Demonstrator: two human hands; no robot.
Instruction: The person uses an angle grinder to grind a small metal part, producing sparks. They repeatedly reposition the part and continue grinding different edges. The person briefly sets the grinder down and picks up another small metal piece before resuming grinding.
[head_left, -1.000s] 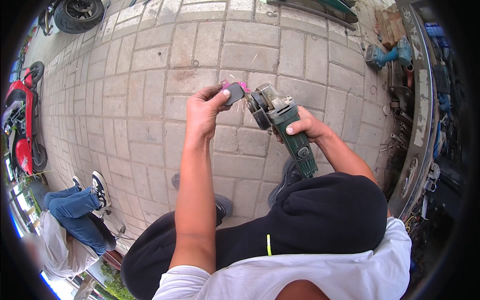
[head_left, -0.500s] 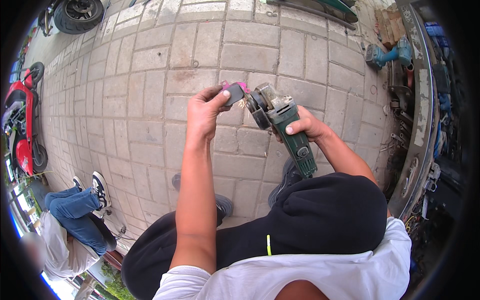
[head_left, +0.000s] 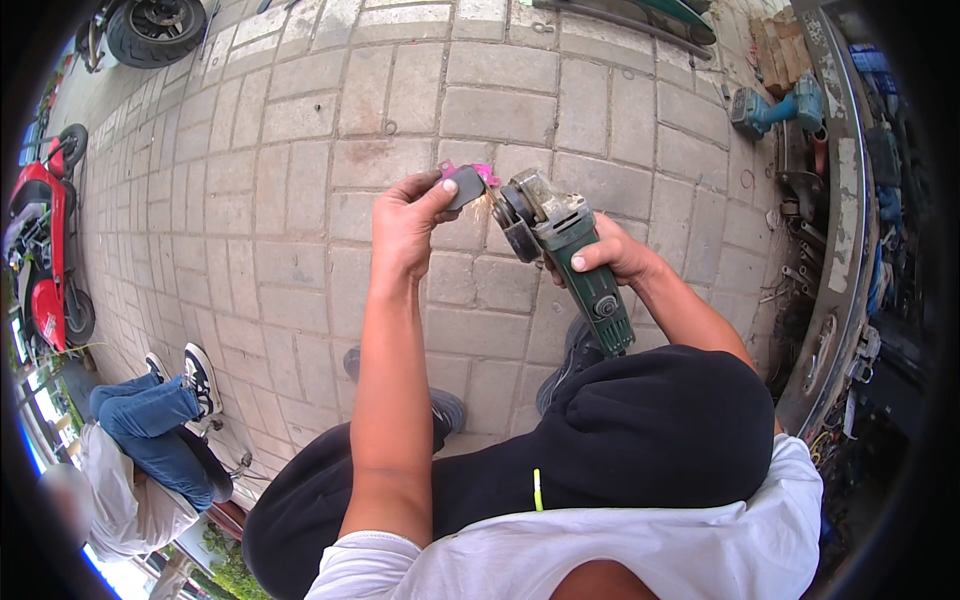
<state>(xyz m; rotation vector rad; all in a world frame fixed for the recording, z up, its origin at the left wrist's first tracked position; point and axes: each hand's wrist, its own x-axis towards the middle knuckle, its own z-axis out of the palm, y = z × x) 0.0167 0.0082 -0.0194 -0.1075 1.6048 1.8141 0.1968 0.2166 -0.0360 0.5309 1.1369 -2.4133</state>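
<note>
Between the thumb and fingers of my left hand (head_left: 408,215) is a brake pad (head_left: 467,188), a dark grey block with a pink backing plate behind it. My right hand (head_left: 612,252) is wrapped round the green body of an angle grinder (head_left: 575,232), its metal head tilted up and to the left. The grinder's disc, partly covered by its guard (head_left: 520,240), meets or nearly meets the pad's right edge; the exact contact is hidden. Small bright sparks fly just below that edge. Both hands are held above the paving.
A blue cordless power tool (head_left: 775,112) lies at the right, beside a metal bench edge (head_left: 840,230) with tools and parts along it. On the left are a red motorbike (head_left: 50,250) and a seated person in jeans (head_left: 155,410). A motorbike wheel (head_left: 157,32) stands at the far left.
My left hand has shifted very slightly to the left with the brake pad. The sparks at the disc look a little brighter. The grinder has barely moved.
</note>
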